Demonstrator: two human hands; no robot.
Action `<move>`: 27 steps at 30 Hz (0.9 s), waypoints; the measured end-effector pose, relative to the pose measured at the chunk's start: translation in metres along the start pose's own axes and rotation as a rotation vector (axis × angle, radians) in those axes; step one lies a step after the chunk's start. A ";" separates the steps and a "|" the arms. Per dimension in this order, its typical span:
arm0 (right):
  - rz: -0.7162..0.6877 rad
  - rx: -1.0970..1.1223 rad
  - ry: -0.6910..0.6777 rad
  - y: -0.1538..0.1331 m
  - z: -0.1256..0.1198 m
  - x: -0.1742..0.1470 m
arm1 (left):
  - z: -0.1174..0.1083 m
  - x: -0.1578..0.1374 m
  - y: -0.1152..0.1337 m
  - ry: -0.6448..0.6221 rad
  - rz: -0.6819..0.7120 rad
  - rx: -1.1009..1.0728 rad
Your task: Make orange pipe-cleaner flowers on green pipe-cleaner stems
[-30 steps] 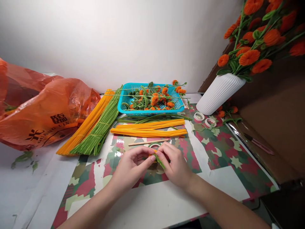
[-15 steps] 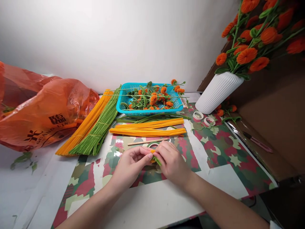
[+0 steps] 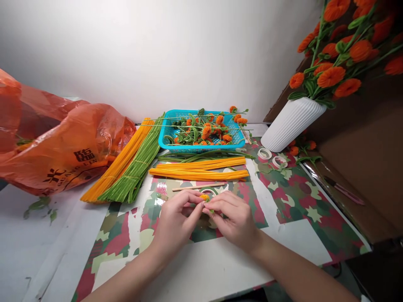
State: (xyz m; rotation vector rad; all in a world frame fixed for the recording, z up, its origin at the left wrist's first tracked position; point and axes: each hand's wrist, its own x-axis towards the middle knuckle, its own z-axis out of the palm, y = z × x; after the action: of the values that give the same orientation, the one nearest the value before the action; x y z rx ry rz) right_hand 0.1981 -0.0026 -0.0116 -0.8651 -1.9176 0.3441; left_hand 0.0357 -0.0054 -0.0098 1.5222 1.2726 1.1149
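Between my hands is a small pipe-cleaner flower (image 3: 205,197), orange-yellow on top with green beneath. My left hand (image 3: 181,212) pinches it from the left with thumb and forefinger. From the right, the fingertips of my right hand (image 3: 234,214) close on its green part. Fingers cover much of the flower. Just behind my hands lie a roll of tape (image 3: 208,191), partly hidden, and a thin wooden stick (image 3: 199,187). Beyond the stick are yellow pipe cleaners (image 3: 201,173) in loose strips.
A blue basket (image 3: 201,148) holds orange flowers with green stems. Left of it lie a green pipe-cleaner bundle (image 3: 138,165), a yellow bundle (image 3: 118,163) and an orange plastic bag (image 3: 69,147). At right stand a white vase (image 3: 291,123) of orange flowers and tape rolls (image 3: 264,154).
My fingers have shifted on the flower; its orange-yellow top shows more and less green sticks out. The whole view has slid slightly, with things appearing farther right.
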 end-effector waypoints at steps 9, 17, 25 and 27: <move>0.204 0.155 0.084 -0.003 -0.004 0.007 | -0.006 0.004 0.009 -0.209 0.094 0.036; 0.330 0.226 -0.154 -0.007 0.002 0.005 | -0.029 0.025 0.007 0.102 -0.091 -0.227; 0.194 -0.183 -0.476 0.006 -0.004 0.004 | -0.033 0.029 0.004 0.198 -0.108 -0.162; 0.226 -0.215 -0.503 0.005 -0.009 0.005 | -0.033 0.028 0.002 0.154 -0.141 -0.145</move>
State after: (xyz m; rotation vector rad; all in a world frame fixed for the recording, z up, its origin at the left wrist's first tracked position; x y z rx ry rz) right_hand 0.2064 0.0032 -0.0073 -1.2311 -2.3533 0.5373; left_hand 0.0072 0.0243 0.0036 1.2400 1.3490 1.2227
